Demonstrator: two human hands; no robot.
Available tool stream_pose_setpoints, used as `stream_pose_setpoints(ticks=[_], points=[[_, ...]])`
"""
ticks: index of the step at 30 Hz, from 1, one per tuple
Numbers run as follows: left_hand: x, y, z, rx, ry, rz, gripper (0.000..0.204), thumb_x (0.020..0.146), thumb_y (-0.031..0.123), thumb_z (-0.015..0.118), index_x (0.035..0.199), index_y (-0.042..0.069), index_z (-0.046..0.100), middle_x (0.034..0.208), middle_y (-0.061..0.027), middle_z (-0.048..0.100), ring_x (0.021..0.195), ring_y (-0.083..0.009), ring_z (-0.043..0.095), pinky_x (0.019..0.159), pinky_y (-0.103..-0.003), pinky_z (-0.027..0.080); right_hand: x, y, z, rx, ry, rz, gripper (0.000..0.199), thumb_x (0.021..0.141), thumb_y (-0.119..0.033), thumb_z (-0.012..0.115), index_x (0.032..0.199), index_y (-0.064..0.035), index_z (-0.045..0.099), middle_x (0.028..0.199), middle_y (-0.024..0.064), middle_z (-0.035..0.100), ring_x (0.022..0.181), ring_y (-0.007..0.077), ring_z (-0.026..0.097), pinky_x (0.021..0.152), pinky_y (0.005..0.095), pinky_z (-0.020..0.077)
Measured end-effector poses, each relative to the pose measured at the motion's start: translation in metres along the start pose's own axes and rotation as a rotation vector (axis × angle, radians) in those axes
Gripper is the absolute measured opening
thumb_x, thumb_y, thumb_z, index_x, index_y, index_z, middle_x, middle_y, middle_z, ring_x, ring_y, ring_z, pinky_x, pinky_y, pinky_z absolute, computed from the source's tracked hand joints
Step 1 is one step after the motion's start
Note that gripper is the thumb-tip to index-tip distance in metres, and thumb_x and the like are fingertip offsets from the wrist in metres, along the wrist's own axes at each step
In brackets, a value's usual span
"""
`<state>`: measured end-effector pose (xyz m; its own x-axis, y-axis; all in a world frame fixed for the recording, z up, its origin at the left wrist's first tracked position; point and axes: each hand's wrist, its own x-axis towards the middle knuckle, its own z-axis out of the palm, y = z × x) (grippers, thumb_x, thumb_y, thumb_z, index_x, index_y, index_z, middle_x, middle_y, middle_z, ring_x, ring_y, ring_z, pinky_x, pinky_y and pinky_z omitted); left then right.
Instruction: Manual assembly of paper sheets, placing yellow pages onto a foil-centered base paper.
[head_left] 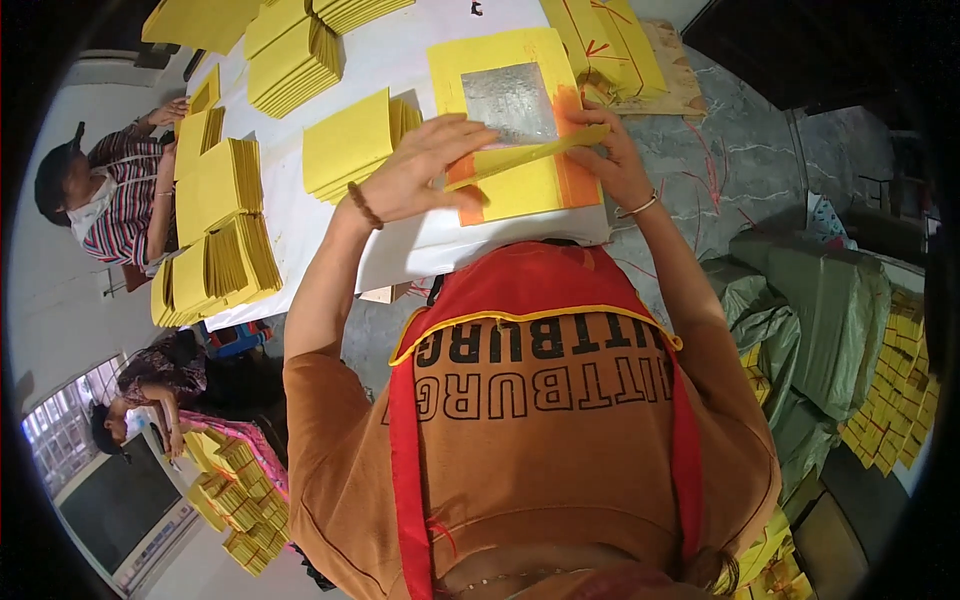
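Observation:
A yellow paper sheet (520, 195) with a silver foil rectangle (505, 100) and orange bands lies at the table's near edge. Its near part is raised in a narrow fold running between my hands. My left hand (425, 165) is at the fold's left end, fingers stretched and thumb apart below them, with the paper edge in the gap. At the other end, my right hand (618, 165) has its fingers and thumb around the paper. Left of my left hand stands a stack of folded yellow paper (345, 150).
More folded yellow stacks (290, 70) line the white table (385, 235) at the far left. A bundle tied with red string (620, 50) lies at the far right. Two people (125, 200) work on the left. Green wrapped bales (820, 310) stand on the right.

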<state>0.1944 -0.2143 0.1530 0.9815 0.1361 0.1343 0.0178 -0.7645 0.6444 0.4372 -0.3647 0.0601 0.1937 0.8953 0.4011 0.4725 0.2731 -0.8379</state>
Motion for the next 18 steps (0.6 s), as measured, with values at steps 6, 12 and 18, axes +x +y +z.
stream_pose_setpoints(ticks=[6, 12, 18], points=[[-0.008, 0.009, 0.010, 0.386, 0.158, -0.039, 0.049, 0.070, -0.004, 0.050, 0.116, 0.013, 0.057, 0.120, -0.0078, 0.053, 0.113, -0.0287, 0.046, 0.092, -0.038, 0.037, 0.018, -0.026, -0.011, -0.394, -0.046, -0.214, 0.026, 0.070, -0.017, 0.068, 0.096, -0.0178, 0.064, 0.120, 0.0021, 0.052, 0.121, 0.0279, 0.041, 0.101, 0.0405, 0.0269], [-0.024, 0.034, 0.016, 0.382, 0.178, 0.023, 0.033, 0.073, 0.002, 0.053, 0.104, 0.011, 0.061, 0.096, -0.0038, 0.061, 0.087, -0.0208, 0.055, 0.073, -0.033, 0.040, 0.002, -0.053, -0.024, -0.442, -0.347, -0.261, 0.026, 0.071, -0.021, 0.065, 0.096, -0.0163, 0.064, 0.110, 0.0010, 0.059, 0.113, 0.0209, 0.049, 0.092, 0.0391, 0.0317], [-0.004, 0.031, 0.012, 0.029, 0.269, -0.461, 0.025, 0.086, 0.026, 0.055, 0.089, 0.002, 0.060, 0.070, -0.0163, 0.060, 0.064, -0.0307, 0.057, 0.056, -0.038, 0.044, 0.003, -0.063, -0.009, -0.066, -0.155, 0.358, 0.031, 0.077, -0.021, 0.065, 0.105, -0.0084, 0.059, 0.095, 0.0074, 0.064, 0.088, 0.0221, 0.061, 0.074, 0.0344, 0.0442]])
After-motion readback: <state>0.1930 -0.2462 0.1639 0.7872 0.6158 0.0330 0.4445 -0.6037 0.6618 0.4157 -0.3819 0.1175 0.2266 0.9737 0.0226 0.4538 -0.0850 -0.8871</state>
